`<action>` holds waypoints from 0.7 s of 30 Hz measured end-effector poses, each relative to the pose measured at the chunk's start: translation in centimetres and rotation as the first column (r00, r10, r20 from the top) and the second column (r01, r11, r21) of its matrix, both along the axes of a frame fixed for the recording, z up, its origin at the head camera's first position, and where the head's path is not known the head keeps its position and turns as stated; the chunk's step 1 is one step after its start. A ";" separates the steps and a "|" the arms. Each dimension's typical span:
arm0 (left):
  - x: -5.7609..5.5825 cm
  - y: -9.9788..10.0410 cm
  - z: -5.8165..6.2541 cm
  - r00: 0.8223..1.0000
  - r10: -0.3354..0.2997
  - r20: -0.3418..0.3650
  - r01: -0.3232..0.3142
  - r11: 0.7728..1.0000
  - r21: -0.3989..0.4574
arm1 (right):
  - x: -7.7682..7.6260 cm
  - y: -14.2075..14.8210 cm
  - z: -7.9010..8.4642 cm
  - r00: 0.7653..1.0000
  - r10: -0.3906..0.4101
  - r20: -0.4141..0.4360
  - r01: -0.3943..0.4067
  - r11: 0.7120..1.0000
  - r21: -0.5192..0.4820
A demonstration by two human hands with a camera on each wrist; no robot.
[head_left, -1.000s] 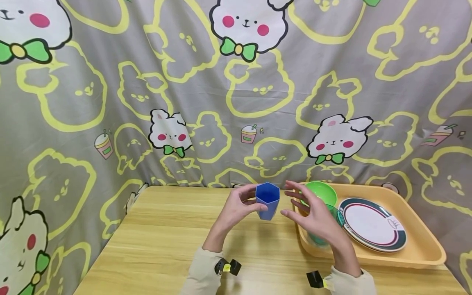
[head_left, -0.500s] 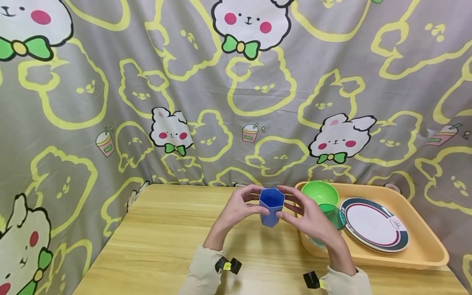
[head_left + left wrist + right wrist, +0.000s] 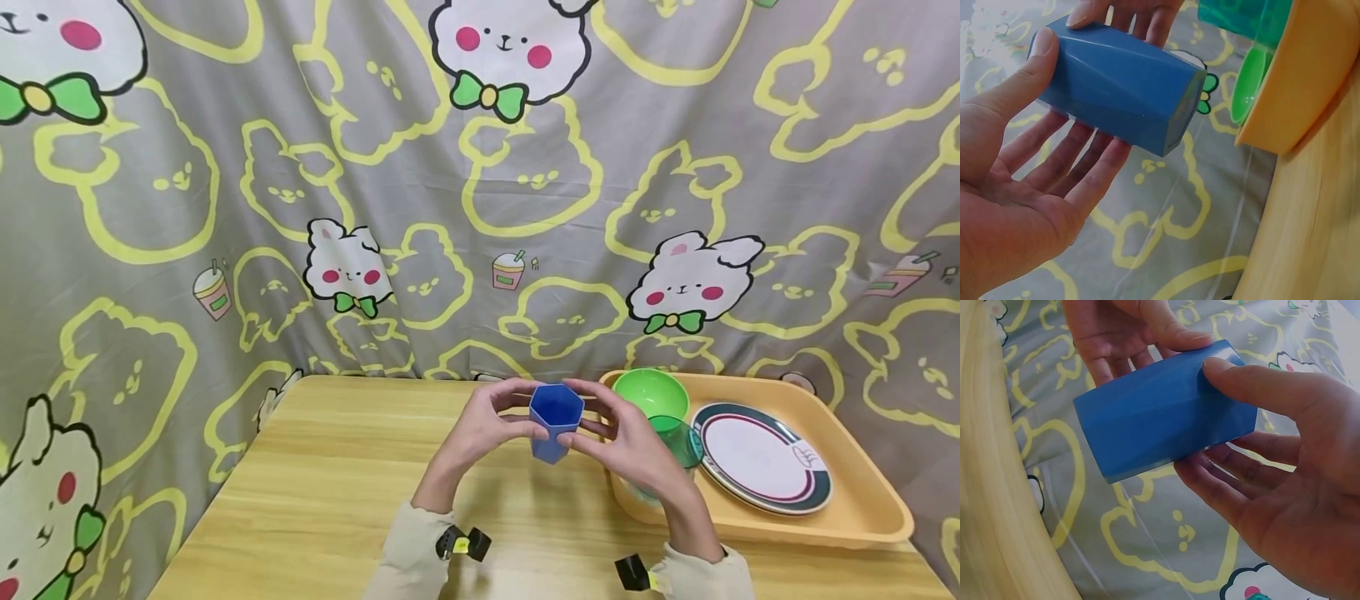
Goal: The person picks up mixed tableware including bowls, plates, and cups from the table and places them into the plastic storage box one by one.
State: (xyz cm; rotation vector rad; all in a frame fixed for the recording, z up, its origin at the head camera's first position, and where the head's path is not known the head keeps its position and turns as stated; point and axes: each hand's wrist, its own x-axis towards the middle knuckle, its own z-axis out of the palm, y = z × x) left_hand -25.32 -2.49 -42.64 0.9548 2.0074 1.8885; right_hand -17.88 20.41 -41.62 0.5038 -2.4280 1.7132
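Note:
A blue faceted cup (image 3: 553, 425) with a six-sided rim is held above the wooden table, its mouth facing up. From the left side, my left hand (image 3: 482, 423) grips it, thumb on the near face and fingers around the far side. My right hand (image 3: 628, 429) holds the opposite side in the same manner, the two thumbs close together near the rim. The left wrist view shows the cup's wall (image 3: 1119, 81) and its base apart from the table. In the right wrist view both thumbs press the cup (image 3: 1160, 412) near its rim end.
An orange tray (image 3: 862, 500) stands on the table (image 3: 322, 467) at the right. It bears a green bowl (image 3: 651, 392), a clear green cup (image 3: 678, 442) partly behind my right hand, and a plate (image 3: 761, 458) with a dark rim. A patterned curtain (image 3: 420, 192) hangs behind.
My right hand has moved left from beside the tray and taken hold of the blue cup. The cup has shifted slightly right and lower, with my left hand still gripping it.

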 end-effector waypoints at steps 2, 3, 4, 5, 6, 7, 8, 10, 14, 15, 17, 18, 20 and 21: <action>0.2 0.1 0.1 1.000 -0.010 0.009 0.010 1.000 0.004 | 0.2 0.1 0.1 1.000 -0.007 -0.016 0.007 1.000 0.004; 0.3 0.1 0.2 1.000 -0.015 0.011 0.015 1.000 0.008 | 0.3 0.1 0.2 1.000 -0.008 -0.026 0.009 1.000 0.007; 0.4 0.1 0.2 1.000 -0.023 0.012 0.022 1.000 0.016 | 0.4 0.2 0.3 0.999 -0.012 -0.038 0.012 1.000 0.012; 0.4 0.2 0.3 0.999 -0.034 0.013 0.033 0.999 0.025 | 0.5 0.3 0.5 0.999 -0.018 -0.046 0.019 1.000 0.015; 0.5 0.2 0.3 0.999 -0.047 0.013 0.046 0.998 0.035 | 0.7 0.4 0.6 0.998 -0.021 -0.053 0.022 1.000 0.020; 0.5 0.3 0.4 0.998 -0.062 0.013 0.061 0.997 0.050 | 0.7 0.5 0.8 0.998 -0.022 -0.059 0.024 0.999 0.025; 0.5 0.3 0.4 0.997 -0.076 0.011 0.075 0.995 0.064 | 0.9 0.7 0.9 0.998 -0.024 -0.061 0.026 0.999 0.028; 0.5 0.4 0.4 0.995 -0.103 0.007 0.102 0.991 0.087 | 1.1 1.0 1.3 0.997 -0.033 -0.063 0.035 0.999 0.029; 0.4 0.5 0.2 0.996 -0.086 -0.022 0.088 0.993 0.082 | 1.8 2.0 1.8 0.994 -0.070 -0.086 0.073 0.997 0.031; 0.3 0.4 0.2 0.997 -0.070 -0.031 0.072 0.995 0.070 | 2.0 2.3 2.0 0.991 -0.083 -0.101 0.087 0.996 0.031; 0.1 0.3 0.1 0.998 -0.033 -0.049 0.035 0.999 0.042 | 2.5 2.9 2.3 0.985 -0.110 -0.130 0.114 0.993 0.030; 0.0 0.2 0.1 0.998 -0.014 -0.059 0.016 0.999 0.029 | 2.7 3.2 2.5 0.982 -0.123 -0.142 0.128 0.991 0.026; -0.1 0.0 0.0 0.997 0.010 -0.070 -0.008 1.000 0.024 | 3.1 3.8 2.8 0.975 -0.150 -0.165 0.155 0.988 0.020; -0.2 -0.1 0.0 0.997 0.021 -0.079 -0.019 0.999 0.026 | 3.3 4.1 2.9 0.971 -0.165 -0.174 0.171 0.985 0.020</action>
